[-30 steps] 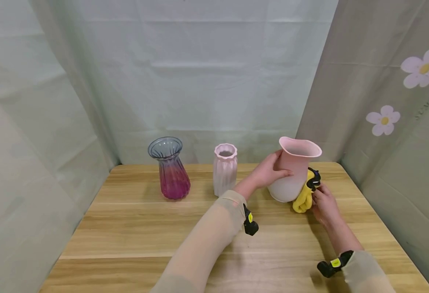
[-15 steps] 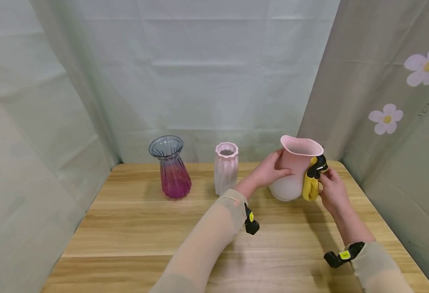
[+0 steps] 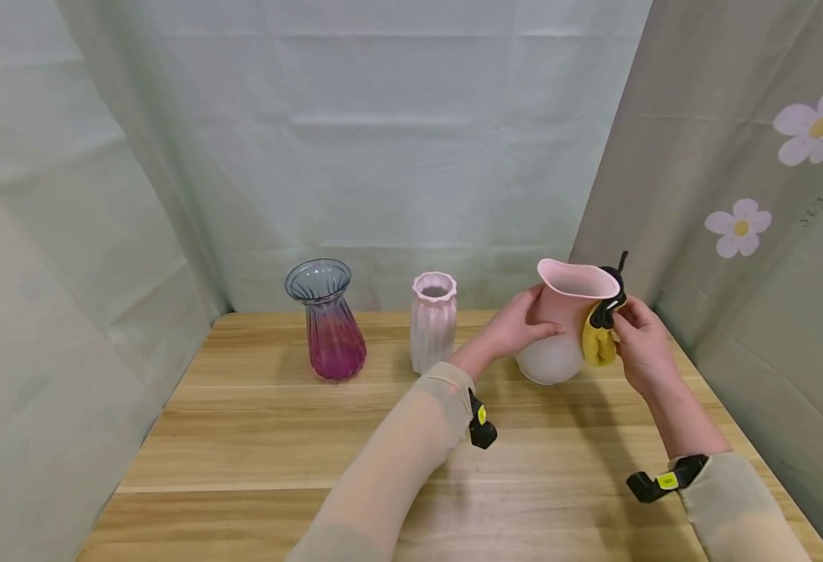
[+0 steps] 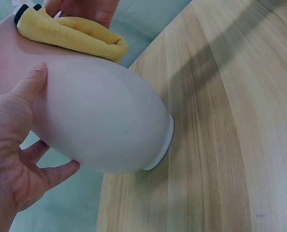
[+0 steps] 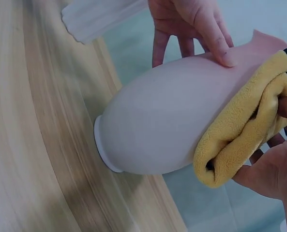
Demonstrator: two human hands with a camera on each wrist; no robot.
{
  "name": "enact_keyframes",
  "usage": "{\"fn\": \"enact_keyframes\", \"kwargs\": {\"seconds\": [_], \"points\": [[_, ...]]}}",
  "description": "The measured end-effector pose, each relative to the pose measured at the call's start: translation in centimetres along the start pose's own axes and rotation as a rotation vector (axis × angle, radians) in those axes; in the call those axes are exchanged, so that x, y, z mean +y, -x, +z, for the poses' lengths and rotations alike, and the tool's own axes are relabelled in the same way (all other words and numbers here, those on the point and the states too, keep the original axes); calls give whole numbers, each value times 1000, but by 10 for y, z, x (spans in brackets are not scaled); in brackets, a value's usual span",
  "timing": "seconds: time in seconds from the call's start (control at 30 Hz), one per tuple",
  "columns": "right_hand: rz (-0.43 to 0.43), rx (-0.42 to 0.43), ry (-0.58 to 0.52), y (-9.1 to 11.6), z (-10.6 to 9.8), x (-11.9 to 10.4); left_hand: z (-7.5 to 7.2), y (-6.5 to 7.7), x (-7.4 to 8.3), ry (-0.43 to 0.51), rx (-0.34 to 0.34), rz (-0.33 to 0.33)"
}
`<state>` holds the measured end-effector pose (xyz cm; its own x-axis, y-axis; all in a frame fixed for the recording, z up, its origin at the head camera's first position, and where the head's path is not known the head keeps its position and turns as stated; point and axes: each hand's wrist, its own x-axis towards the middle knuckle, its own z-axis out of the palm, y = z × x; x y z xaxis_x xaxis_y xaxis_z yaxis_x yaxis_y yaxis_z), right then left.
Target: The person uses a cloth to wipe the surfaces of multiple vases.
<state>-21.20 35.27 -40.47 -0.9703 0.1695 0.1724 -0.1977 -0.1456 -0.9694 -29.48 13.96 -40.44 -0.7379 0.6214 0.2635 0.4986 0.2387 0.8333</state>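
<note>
A pink-to-white vase (image 3: 550, 363) with a flared, wavy rim stands upright on the right part of the table. My left hand (image 3: 512, 326) grips it from the left, thumb across the front and fingers behind. On the opposite side, my right hand (image 3: 641, 343) holds a folded yellow cloth (image 3: 598, 347) with black edging against the vase, just under the rim. In the right wrist view the cloth (image 5: 240, 125) lies along the vase's upper side, pinched between thumb and fingers. Part of the right fingers is hidden behind the cloth.
A ribbed pale pink vase (image 3: 433, 332) stands to the left of my left hand. Further left is a glass vase (image 3: 336, 339), blue-grey above and magenta below. Cloth curtains (image 3: 411, 156) close off the back and sides of the wooden table (image 3: 257, 453).
My right hand has slid the yellow cloth up the vase's right side, from near the base to just below the rim. The left hand keeps its grip in the same place.
</note>
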Motion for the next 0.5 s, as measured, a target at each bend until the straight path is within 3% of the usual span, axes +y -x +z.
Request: {"fn": "enact_keyframes", "kwargs": {"seconds": [0.23, 0.4, 0.5], "points": [[13, 45, 120, 2, -2, 4, 1, -2, -1, 4, 4, 9], [110, 59, 196, 9, -10, 22, 1, -1, -2, 12, 3, 11], [189, 47, 140, 15, -16, 40, 2, -2, -2, 22, 5, 5]]}}
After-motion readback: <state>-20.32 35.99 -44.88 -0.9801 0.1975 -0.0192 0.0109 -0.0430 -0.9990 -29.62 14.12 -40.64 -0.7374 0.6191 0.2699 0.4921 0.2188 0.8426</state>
